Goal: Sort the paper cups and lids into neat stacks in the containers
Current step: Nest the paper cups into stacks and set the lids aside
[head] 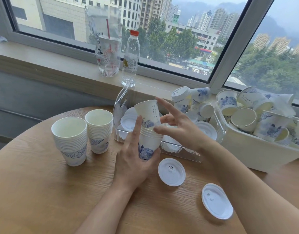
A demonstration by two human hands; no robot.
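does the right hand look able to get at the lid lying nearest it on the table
Probably yes. The nearer lid lies bare on the table, just below the right hand, with nothing over it. That hand only steadies the cup going into the stack held by the left hand.

Two bare forearms, no sleeves, watch or rings visible; left hand (137, 159) and right hand (177, 127) ungloved, nails short.
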